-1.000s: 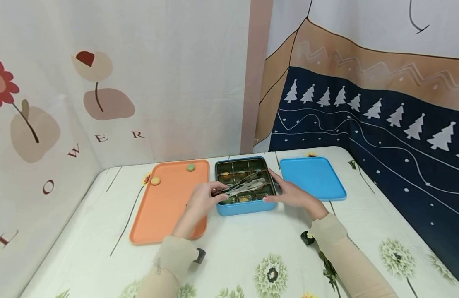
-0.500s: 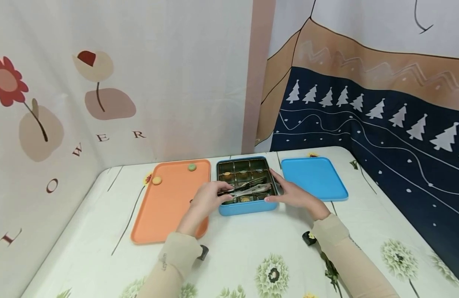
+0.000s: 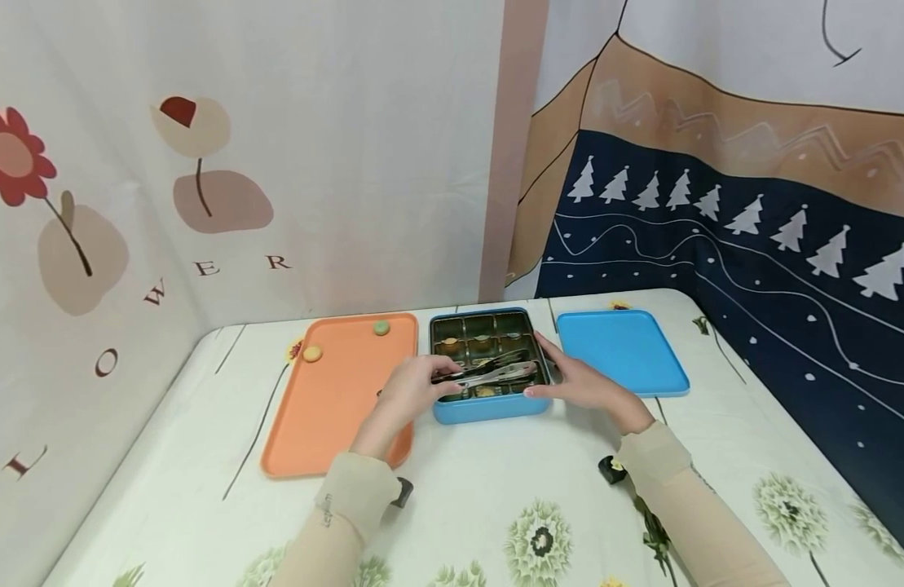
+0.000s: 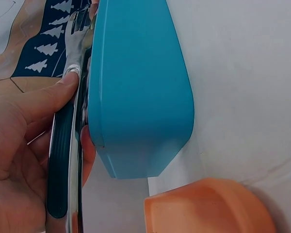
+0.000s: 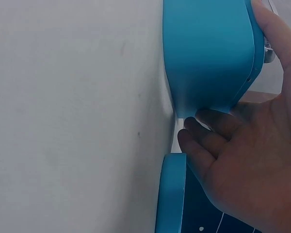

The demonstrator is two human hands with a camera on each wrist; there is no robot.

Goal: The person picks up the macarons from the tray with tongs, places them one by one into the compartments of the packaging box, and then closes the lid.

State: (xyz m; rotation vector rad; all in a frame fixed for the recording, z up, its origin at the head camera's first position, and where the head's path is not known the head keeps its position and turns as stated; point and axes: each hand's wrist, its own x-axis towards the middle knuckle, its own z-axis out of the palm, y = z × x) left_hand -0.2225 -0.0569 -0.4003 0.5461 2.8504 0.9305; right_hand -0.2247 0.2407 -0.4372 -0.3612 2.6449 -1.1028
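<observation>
Here we are at the far edge of the table, around its middle, with the blue box standing lidless between two busy hands. The left hand has the tongs pinched, thumb on one arm, fingers on the other, right over the box's left wall. Look at the line of them! The long axis runs from the left hand across the box, tips out towards its right wall, and that's the relation we'd say everything hangs on. The two arms stand a little apart at the tips; whether they touch the divider underneath, we can't tell.

So the left hand owns the handles, while the right hand sits nearer the tips, off the tongs altogether. It holds the box's near right corner, thumb on the near side, fingers along the right wall, so we judge the box well steadied.

Towards the table's left edge we have the orange tray, a green cookie and a yellow cookie at its far end; towards the far right corner, the blue lid.
</observation>
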